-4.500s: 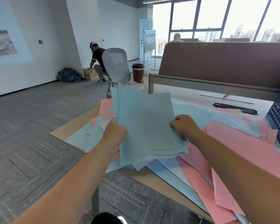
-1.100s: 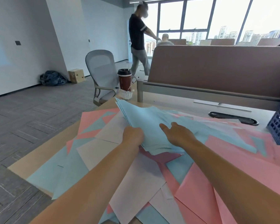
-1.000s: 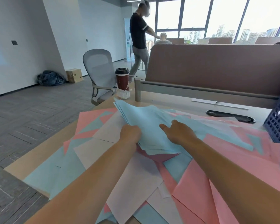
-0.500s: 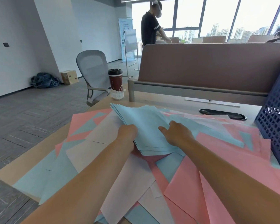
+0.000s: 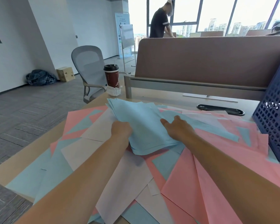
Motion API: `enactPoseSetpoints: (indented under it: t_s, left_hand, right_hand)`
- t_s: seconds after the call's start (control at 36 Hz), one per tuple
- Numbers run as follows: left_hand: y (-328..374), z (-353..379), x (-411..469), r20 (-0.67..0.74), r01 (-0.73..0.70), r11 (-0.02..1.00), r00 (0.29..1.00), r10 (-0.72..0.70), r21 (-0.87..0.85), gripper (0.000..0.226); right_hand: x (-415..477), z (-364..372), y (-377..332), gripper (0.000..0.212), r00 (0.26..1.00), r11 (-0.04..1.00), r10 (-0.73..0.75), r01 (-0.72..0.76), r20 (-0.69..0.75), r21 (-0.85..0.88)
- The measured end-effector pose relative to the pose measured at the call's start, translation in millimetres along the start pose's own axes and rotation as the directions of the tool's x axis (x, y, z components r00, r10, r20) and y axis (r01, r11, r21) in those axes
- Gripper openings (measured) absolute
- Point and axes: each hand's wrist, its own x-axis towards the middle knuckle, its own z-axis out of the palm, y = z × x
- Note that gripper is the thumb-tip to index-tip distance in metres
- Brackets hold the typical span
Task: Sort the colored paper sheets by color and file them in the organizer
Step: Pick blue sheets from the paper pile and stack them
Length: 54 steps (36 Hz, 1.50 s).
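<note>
We are holding a stack of blue sheets [image 5: 142, 123] just above the mess of paper on the table [image 5: 23, 159]. Our left hand [image 5: 121, 129] is gripping the left edge of the stack, with its fingers curled around the paper. Our right hand [image 5: 178, 128] is resting on the right side of the stack. Its thumb and the one finger we can see are lying straight on top of the paper, not curled. The other fingers are hiding behind the hand.

Pink sheets [image 5: 217, 159], white sheets [image 5: 128, 175] and more loose blue sheets [image 5: 52, 172] are lying mixed up all over the table, under the stack and under our arms. The dark blue organizer [image 5: 275, 113], full of little holes, is standing at the right side of the table, well apart from the stack.

A red cup [image 5: 111, 75] with a black lid is standing at the far corner of the table, near a grey chair [image 5: 89, 68]. Behind the brown wall [image 5: 208, 62] along the desk, a person [image 5: 159, 23] in a dark shirt is bending forward by the windows.
</note>
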Motion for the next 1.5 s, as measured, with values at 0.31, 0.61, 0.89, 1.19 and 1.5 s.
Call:
enactPoseSetpoints:
  t_s: [0.31,0.61,0.89,1.19,1.5]
  left_hand:
    - [-1.9,-17.8,10.7,0.031,0.033,0.992,0.999,-0.029,-0.121,0.012]
    - [-9.6,-9.5,-7.1,0.098,0.012,0.994,0.995,-0.001,-0.107,0.020]
    - [-8.1,7.8,-5.3,0.151,0.017,0.993,0.989,0.001,-0.119,0.042]
    - [12.2,12.5,-19.6,0.080,-0.059,0.995,0.995,0.053,0.075,0.032]
    - [3.0,10.1,-11.0,0.059,-0.100,0.983,0.994,0.092,0.155,0.026]
  right_hand:
    - [6.1,4.6,3.1,0.091,0.997,0.982,0.071,-0.064,0.034,-0.176]
    - [-1.1,-3.8,-1.3,0.087,0.996,0.988,-0.008,0.021,0.085,-0.156]
    - [7.9,-8.1,9.4,0.052,1.000,0.975,-0.016,0.019,0.015,-0.223]
    - [23.1,-24.1,23.5,0.042,0.995,0.968,0.082,-0.094,-0.057,-0.235]
    - [52.9,-27.4,28.2,0.043,0.986,0.935,0.141,-0.164,-0.095,-0.316]
